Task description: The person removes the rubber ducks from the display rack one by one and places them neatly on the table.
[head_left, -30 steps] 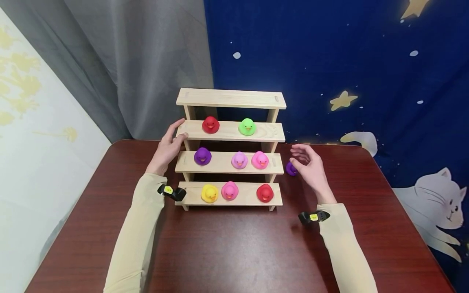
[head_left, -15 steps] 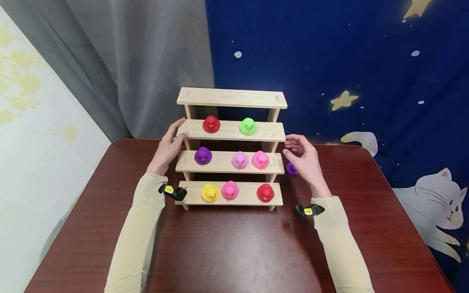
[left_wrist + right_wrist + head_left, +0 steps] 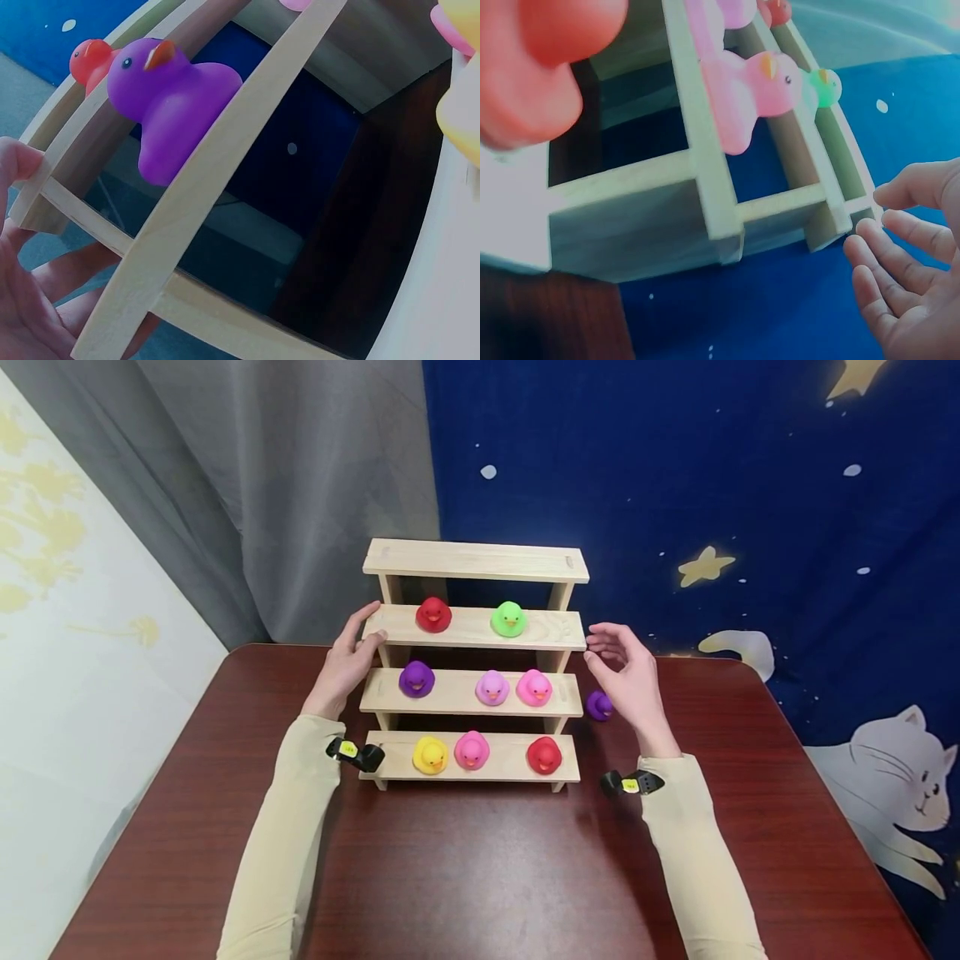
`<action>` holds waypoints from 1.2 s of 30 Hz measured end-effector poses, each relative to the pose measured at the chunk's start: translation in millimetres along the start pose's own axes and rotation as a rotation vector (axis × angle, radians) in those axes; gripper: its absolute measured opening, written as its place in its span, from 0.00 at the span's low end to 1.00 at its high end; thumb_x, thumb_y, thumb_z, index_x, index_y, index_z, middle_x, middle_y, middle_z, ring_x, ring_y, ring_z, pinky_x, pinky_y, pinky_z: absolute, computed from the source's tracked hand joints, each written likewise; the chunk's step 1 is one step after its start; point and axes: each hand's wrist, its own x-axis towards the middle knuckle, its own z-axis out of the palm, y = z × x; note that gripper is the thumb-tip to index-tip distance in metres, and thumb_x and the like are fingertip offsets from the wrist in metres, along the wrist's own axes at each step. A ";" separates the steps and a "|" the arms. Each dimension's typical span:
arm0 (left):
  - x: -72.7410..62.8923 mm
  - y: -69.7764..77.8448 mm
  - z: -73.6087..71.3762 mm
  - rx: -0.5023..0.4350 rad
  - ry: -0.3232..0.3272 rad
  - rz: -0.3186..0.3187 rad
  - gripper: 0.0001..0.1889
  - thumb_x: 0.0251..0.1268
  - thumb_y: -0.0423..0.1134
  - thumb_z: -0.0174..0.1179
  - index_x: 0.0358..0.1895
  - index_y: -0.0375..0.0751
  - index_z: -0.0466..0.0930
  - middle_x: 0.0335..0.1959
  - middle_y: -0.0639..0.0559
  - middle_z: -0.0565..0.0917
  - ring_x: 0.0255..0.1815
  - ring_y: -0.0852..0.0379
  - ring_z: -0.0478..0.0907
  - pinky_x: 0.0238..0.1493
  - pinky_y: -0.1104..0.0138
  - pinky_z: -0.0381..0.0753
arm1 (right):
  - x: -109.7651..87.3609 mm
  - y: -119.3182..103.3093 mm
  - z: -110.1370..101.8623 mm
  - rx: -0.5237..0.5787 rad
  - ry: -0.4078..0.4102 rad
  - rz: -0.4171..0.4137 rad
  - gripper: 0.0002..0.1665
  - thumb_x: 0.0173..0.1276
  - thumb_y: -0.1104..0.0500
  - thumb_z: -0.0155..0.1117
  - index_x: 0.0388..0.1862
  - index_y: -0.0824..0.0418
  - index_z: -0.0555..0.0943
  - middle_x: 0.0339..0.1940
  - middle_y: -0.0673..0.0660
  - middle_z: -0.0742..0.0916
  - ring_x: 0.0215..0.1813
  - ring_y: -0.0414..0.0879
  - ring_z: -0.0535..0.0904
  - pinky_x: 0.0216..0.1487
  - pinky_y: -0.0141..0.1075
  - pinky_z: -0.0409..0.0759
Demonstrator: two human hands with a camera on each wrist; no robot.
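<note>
A four-tier wooden display rack [image 3: 472,560] stands on the table with rubber ducks on its lower three tiers. My left hand [image 3: 341,668] grips the left end of the second tier from the top, thumb on the board and fingers behind; the left wrist view shows this beside a purple duck [image 3: 176,105]. At that board's right end, my right hand [image 3: 626,677] has loosely bent fingers and holds nothing; its fingertips [image 3: 866,229] are right by the board's end. On that tier sit a red duck [image 3: 433,615] and a green duck [image 3: 509,619].
Another purple duck [image 3: 599,706] lies on the table [image 3: 480,877], right of the rack. Lilac [image 3: 492,688] and pink [image 3: 535,688] ducks share the tier below; yellow [image 3: 431,755], pink [image 3: 472,751] and red [image 3: 544,756] ducks sit lowest. Curtains [image 3: 337,460] hang behind.
My right hand has moved up and left, from beside the loose purple duck to the right end of the second tier from the top. My left hand stays in place.
</note>
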 end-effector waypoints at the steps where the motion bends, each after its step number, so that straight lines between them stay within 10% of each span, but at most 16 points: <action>1: -0.2 0.3 -0.1 0.002 0.005 0.000 0.27 0.72 0.52 0.51 0.73 0.70 0.59 0.56 0.41 0.77 0.53 0.50 0.71 0.55 0.55 0.64 | 1.6 -2.0 0.8 -0.002 -0.002 -0.008 0.18 0.62 0.75 0.62 0.52 0.78 0.76 0.44 0.74 0.82 0.47 0.64 0.79 0.49 0.38 0.74; 6: -1.9 1.0 -0.8 0.011 0.013 -0.002 0.27 0.72 0.53 0.51 0.72 0.71 0.60 0.25 0.50 0.68 0.33 0.53 0.66 0.40 0.61 0.62 | 9.2 -12.0 5.0 -0.012 -0.001 -0.038 0.18 0.61 0.77 0.61 0.51 0.78 0.76 0.43 0.74 0.83 0.47 0.65 0.79 0.51 0.47 0.74; 16: -3.0 1.0 -0.2 0.017 0.001 0.003 0.27 0.72 0.53 0.50 0.73 0.70 0.59 0.30 0.49 0.70 0.33 0.54 0.66 0.39 0.61 0.63 | 21.5 -28.9 17.4 0.074 0.017 -0.083 0.17 0.62 0.77 0.59 0.51 0.78 0.76 0.43 0.74 0.83 0.47 0.67 0.78 0.52 0.44 0.75; 23: -2.5 1.7 -1.1 0.015 -0.008 0.004 0.28 0.72 0.53 0.50 0.73 0.70 0.58 0.54 0.40 0.77 0.47 0.51 0.69 0.48 0.60 0.63 | 28.8 -13.2 37.3 0.148 -0.028 -0.078 0.18 0.61 0.77 0.60 0.52 0.77 0.76 0.46 0.74 0.82 0.49 0.67 0.78 0.54 0.49 0.74; 36: -3.5 3.1 -1.2 0.010 -0.005 0.005 0.28 0.72 0.52 0.51 0.73 0.69 0.58 0.22 0.53 0.63 0.25 0.57 0.62 0.34 0.62 0.62 | 36.1 2.2 67.7 0.139 -0.017 -0.060 0.17 0.62 0.73 0.63 0.51 0.68 0.79 0.50 0.64 0.84 0.56 0.52 0.78 0.57 0.45 0.73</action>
